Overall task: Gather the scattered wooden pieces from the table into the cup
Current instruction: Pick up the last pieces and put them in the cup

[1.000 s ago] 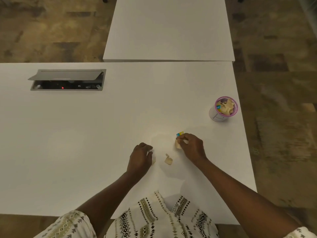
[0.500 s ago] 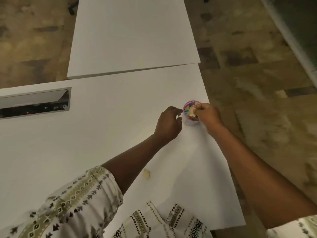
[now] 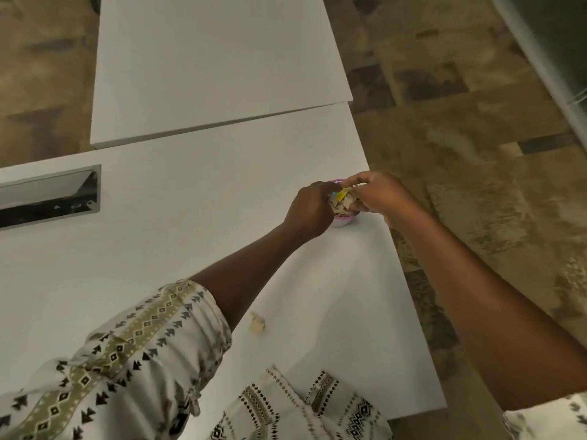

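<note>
Your two hands meet over the cup, which stands on the table near its right edge: your left hand against its left side, your right hand over its right side. Wooden pieces are heaped in the cup between your fingers; what either hand grips is hard to tell. One loose piece lies on the table well behind your hands, toward you, just right of your left forearm. A recessed box sits far left of your left hand.

A single head-worn camera looks forward and steeply down at the desk from close above. It faces the desk's far right edge, with floor beyond.
</note>
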